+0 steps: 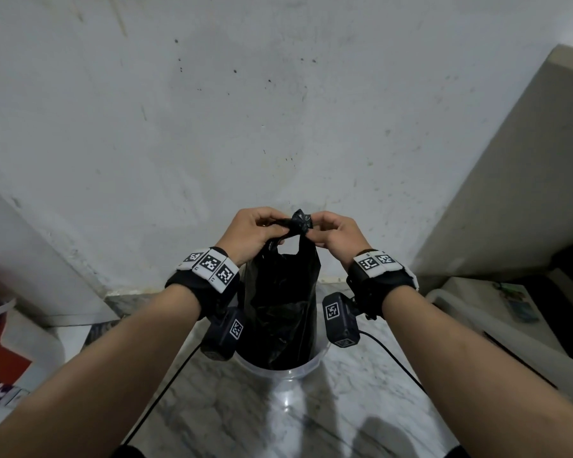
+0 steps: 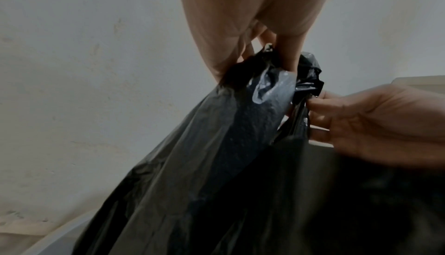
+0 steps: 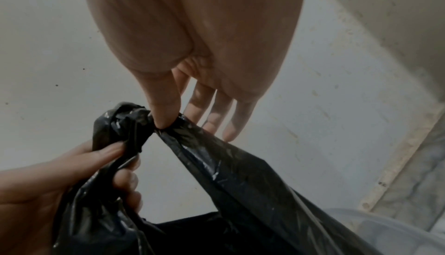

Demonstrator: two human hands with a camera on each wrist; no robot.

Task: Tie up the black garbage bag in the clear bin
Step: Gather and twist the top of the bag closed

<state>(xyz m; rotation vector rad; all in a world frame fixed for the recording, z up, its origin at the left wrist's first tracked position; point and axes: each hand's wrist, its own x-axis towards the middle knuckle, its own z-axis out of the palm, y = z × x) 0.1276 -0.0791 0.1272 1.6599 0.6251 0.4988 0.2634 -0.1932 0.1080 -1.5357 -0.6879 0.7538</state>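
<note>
A black garbage bag [image 1: 280, 302] stands in a clear bin [image 1: 280, 371] on the marble floor and is drawn up tall. Its two handle strips meet in a crumpled knot [image 1: 301, 221] at the top. My left hand [image 1: 262, 228] pinches the left strip just beside the knot. My right hand [image 1: 325, 231] pinches the right strip on the other side. In the right wrist view my right hand's thumb [image 3: 165, 114] presses against the knot [image 3: 125, 125] while the left hand's fingers [image 3: 120, 164] curl round the strip below. In the left wrist view the bag [image 2: 228, 145] fills the lower frame.
A stained white wall [image 1: 278, 110] rises right behind the bin. A beige ledge [image 1: 510, 176] stands at the right, with dark items and a white tub [image 1: 510, 312] below it. A red and white bag [image 1: 7, 352] lies at the left. Camera cables [image 1: 394, 355] trail across the floor.
</note>
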